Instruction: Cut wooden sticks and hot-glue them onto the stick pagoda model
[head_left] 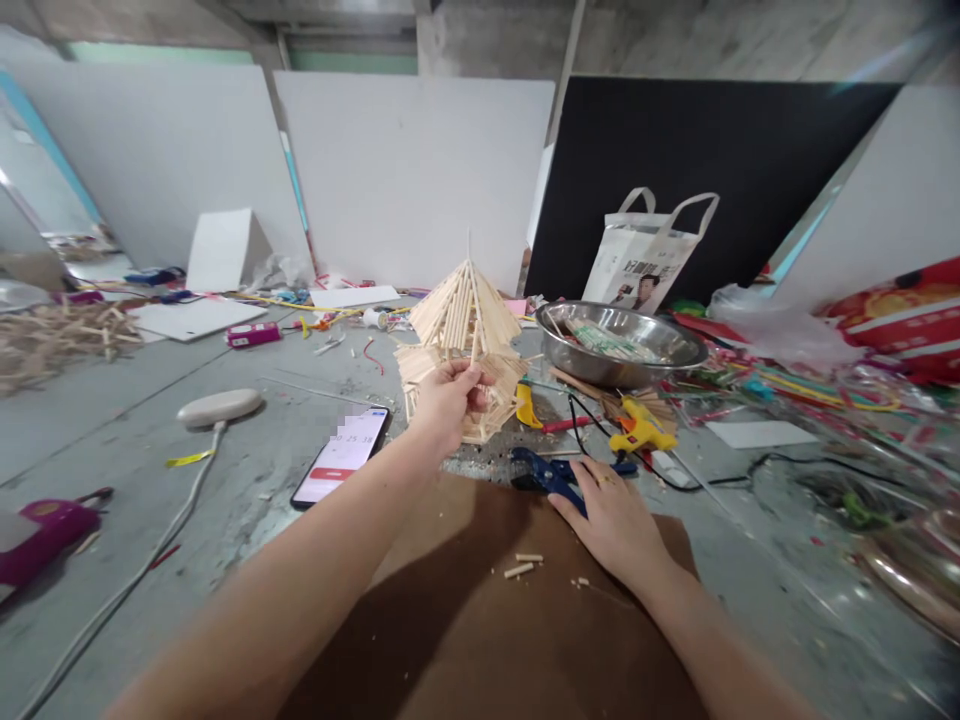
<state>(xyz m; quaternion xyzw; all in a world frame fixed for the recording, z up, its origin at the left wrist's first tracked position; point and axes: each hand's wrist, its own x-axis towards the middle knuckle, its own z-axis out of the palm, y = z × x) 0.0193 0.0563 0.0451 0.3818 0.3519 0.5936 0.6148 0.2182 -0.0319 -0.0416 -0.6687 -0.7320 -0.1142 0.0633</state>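
A small house model [465, 330] built of thin wooden sticks, with a pointed roof, stands on the grey floor ahead of me. My left hand [448, 398] is closed in a pinch on one thin stick held upright against the model's front. My right hand [611, 515] rests on the edge of a brown board [465, 620], its fingers curled over the handles of blue cutters [547, 475]. Two short stick offcuts [523, 565] lie on the board.
A phone [341, 455] with a lit timer screen lies left of the board. A yellow glue gun [641, 428] with a black cord, a steel bowl [621, 345], a white bag [645, 255], a stick pile [52, 335] at far left and a purple tool [45, 535] surround me.
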